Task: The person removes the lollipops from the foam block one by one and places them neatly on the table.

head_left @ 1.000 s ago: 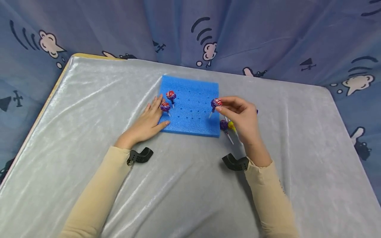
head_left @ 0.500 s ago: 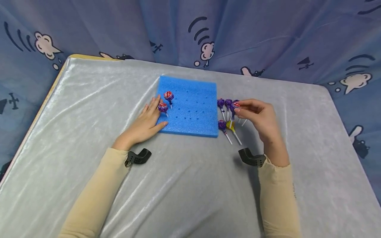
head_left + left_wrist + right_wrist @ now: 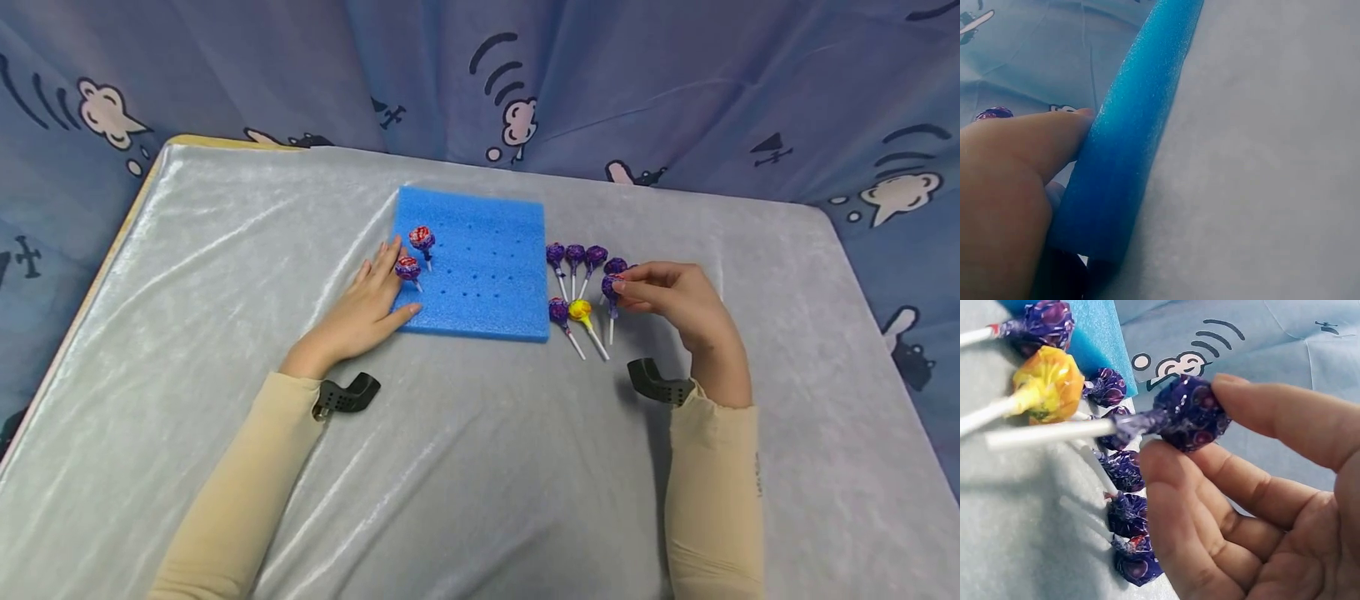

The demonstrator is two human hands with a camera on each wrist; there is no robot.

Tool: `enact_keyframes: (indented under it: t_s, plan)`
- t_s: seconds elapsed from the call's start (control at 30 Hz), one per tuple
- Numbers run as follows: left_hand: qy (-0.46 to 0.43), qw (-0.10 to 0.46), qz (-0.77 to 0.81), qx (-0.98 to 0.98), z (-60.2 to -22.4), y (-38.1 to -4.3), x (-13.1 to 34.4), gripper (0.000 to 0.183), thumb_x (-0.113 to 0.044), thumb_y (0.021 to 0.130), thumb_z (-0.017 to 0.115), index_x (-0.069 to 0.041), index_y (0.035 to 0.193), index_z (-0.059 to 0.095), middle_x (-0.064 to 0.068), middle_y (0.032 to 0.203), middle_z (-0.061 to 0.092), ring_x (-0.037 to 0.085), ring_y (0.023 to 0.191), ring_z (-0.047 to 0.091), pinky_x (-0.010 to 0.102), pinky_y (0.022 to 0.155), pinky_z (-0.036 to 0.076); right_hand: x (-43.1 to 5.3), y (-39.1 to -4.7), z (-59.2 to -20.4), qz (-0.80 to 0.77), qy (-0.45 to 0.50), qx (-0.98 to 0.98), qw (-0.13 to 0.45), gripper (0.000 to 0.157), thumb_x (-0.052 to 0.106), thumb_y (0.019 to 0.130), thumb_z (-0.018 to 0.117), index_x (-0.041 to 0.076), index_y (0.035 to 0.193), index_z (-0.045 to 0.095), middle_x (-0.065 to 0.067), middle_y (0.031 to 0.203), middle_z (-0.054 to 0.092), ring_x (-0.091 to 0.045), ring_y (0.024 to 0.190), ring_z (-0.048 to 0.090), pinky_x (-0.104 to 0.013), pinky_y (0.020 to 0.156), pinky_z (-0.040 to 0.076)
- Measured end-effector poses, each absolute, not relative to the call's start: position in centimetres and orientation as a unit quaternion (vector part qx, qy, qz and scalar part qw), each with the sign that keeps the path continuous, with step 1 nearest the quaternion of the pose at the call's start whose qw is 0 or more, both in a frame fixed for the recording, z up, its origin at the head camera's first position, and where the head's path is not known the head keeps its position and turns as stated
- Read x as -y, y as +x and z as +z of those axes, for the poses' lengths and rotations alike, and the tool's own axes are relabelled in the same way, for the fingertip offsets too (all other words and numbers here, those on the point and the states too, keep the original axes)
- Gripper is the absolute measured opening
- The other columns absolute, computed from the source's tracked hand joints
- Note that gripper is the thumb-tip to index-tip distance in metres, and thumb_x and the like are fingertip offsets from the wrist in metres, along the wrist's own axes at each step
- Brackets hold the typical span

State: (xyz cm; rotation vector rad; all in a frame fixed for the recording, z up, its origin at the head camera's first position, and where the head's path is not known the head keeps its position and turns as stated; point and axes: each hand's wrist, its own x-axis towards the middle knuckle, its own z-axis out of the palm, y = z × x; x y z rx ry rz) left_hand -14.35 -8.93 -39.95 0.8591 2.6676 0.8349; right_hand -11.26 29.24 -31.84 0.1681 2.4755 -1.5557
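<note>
My left hand (image 3: 362, 310) lies flat with spread fingers over the left edge of a blue foam board (image 3: 480, 321) dotted with small holes. Two red-and-purple wrapped lollipops stand in the board near those fingers, a rear lollipop (image 3: 422, 238) and a front lollipop (image 3: 407, 268). To the right of the board, my right hand (image 3: 678, 308) pinches a purple lollipop (image 3: 1188, 412) by its wrapped head between thumb and fingers, its white stick pointing away from the palm. In the left wrist view, the thumb (image 3: 1054, 134) reaches the foam's edge.
Beside the board's right edge lie several purple lollipops (image 3: 575, 253) in a row. A purple lollipop (image 3: 558, 310) and a yellow lollipop (image 3: 581, 311) lie in front of them. Grey cloth (image 3: 480, 467) covers the table; a blue patterned curtain (image 3: 637, 92) hangs behind.
My right hand has moved right with its lollipop, from over the board's right edge to the right end of the loose lollipops, uncovering them. My left hand stays on the board.
</note>
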Motion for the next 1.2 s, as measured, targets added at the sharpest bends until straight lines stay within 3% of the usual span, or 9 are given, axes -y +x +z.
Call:
enact_keyframes:
  t_s: [0.4, 0.7, 1.2]
  plan:
    - [0.291, 0.109, 0.285, -0.907, -39.7, -14.2, 9.0, 0.054, -0.036, 0.100, 0.041, 0.013, 0.122, 0.046, 0.015, 0.156, -0.014, 0.029, 0.141, -0.014, 0.043, 0.114, -0.006, -30.2, -11.8, -32.7, -0.489, 0.059, -0.855, 0.163, 0.036, 0.018, 0.089, 0.066, -0.012, 0.108, 0.059, 0.012, 0.080, 0.067, -0.008, 0.074, 0.066, -0.021, 0.070, 0.054]
    - [0.292, 0.109, 0.284, -0.907, -39.7, -14.2, 9.0, 0.052, -0.036, 0.100, 0.041, 0.012, 0.119, 0.047, 0.015, 0.155, -0.014, 0.030, 0.141, -0.013, 0.043, 0.114, -0.006, -30.2, -12.2, -34.0, -0.464, 0.073, -0.860, 0.201, 0.031, 0.015, 0.088, 0.068, -0.012, 0.102, 0.061, 0.008, 0.074, 0.067, -0.007, 0.066, 0.063, -0.023, 0.064, 0.053]
    - [0.289, 0.113, 0.286, -0.907, -39.6, -14.2, 8.9, 0.052, -0.035, 0.100, 0.042, 0.013, 0.118, 0.047, 0.015, 0.156, -0.014, 0.030, 0.141, -0.014, 0.042, 0.114, -0.007, -30.7, -12.2, -34.3, -0.449, 0.072, -0.863, 0.220, 0.039, 0.011, 0.088, 0.068, -0.016, 0.112, 0.056, 0.010, 0.078, 0.068, -0.004, 0.066, 0.062, -0.022, 0.064, 0.053]
